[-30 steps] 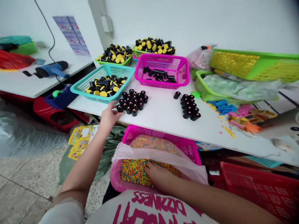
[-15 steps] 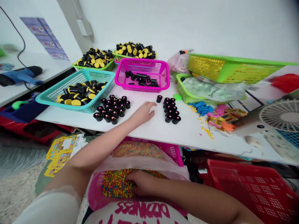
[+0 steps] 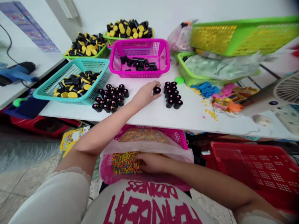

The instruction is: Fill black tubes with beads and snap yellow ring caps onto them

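Fingers and thumb of my left hand point(image 3: 147, 92) are closed around one small black cylinder point(image 3: 156, 90) over the white table point(image 3: 144, 113). To the left stands a cluster of black cylinders with pink dots on top point(image 3: 112, 96); to the right are two rows of similar black cylinders point(image 3: 172, 93). My right hand point(image 3: 149, 162) reaches into an open plastic bag point(image 3: 179, 154) on my lap, its fingertips among small multicoloured beads point(image 3: 123, 163). The fingertips are partly sunk in the beads, so what they hold is hidden.
Behind are a magenta basket point(image 3: 140, 73), a teal basket point(image 3: 87, 99) and green baskets point(image 3: 245, 40). A fan point(image 3: 266, 96) and coloured scraps point(image 3: 226, 96) lie right. A red crate point(image 3: 254, 149) sits low right; a blue heat gun point(image 3: 17, 73) lies left.
My left hand has closed on the single black cylinder that stood apart near the right rows. My right hand stays in the beads. The camera view has shifted, tilting downward.
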Demonstrator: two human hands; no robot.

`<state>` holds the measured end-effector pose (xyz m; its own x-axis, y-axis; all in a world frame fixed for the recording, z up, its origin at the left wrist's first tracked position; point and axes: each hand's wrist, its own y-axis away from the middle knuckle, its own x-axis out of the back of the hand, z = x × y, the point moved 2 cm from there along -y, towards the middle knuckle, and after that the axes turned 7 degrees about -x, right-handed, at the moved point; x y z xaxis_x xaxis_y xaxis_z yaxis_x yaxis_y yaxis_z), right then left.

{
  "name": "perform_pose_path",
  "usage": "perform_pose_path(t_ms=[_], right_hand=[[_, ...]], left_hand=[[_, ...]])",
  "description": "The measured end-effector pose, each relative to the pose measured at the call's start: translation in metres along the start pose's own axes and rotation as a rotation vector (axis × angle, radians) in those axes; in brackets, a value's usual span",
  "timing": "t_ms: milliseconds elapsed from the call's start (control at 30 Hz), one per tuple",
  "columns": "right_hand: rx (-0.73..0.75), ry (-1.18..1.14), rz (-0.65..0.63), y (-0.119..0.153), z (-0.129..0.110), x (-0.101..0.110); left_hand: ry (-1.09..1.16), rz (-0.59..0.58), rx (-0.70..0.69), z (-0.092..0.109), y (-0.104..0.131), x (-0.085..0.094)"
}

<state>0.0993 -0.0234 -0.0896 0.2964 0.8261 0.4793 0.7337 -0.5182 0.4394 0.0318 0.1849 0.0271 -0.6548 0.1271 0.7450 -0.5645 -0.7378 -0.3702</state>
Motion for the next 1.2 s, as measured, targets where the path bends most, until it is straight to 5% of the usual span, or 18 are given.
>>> perform_pose_path(t_ms=[200, 300, 400, 567, 833, 1033, 1200], right_hand=[[-0.019, -0.113, 0.031, 0.013, -0.009, 0.008], [0.003, -0.167, 0.081, 0.025, -0.021, 0.01], [0.067, -0.208, 0.149, 0.038, -0.037, 0.012], [0.233, -0.078, 0.325, 0.047, -0.06, 0.008], [0.246, 0.107, 0.317, 0.047, -0.071, -0.004], [0.193, 0.115, 0.444, 0.062, -0.077, 0.018], [0.184, 0.253, 0.527, 0.076, -0.056, 0.031]], left_hand=[[0.134, -0.131, 0.138, 0.076, 0.179, 0.053], [0.193, -0.21, 0.23, 0.09, 0.25, 0.045], [0.224, -0.235, 0.376, 0.089, 0.288, 0.025], [0.277, -0.216, 0.452, 0.085, 0.302, 0.002], [0.302, -0.167, 0.389, 0.086, 0.297, 0.003], [0.282, -0.136, 0.355, 0.083, 0.297, 0.0], [0.246, -0.067, 0.304, 0.085, 0.294, 0.012]])
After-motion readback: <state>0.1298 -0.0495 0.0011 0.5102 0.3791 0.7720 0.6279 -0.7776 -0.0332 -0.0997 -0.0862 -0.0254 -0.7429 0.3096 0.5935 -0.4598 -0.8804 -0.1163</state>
